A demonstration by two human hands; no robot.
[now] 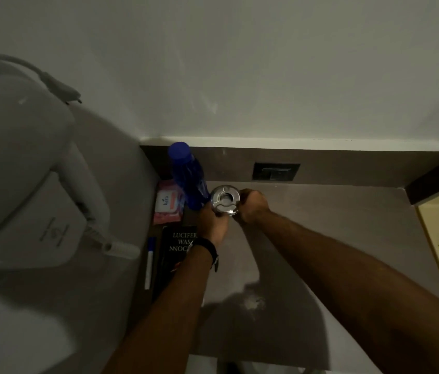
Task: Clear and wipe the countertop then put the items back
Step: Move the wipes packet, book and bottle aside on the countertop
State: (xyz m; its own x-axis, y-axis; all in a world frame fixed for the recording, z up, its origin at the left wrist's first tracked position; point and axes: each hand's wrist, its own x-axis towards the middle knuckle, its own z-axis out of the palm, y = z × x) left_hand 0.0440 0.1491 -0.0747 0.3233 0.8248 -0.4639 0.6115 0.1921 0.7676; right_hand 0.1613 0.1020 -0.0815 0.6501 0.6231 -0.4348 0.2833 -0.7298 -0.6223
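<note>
Both hands, left hand [214,222], right hand [252,205], grip round shiny metal ashtray [224,198].

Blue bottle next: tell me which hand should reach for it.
Left, probably. The left hand sits right beside the blue bottle, nearly touching its lower end, while the right hand is on the far side of the metal ashtray both hands hold. The right can keep the ashtray.
</note>
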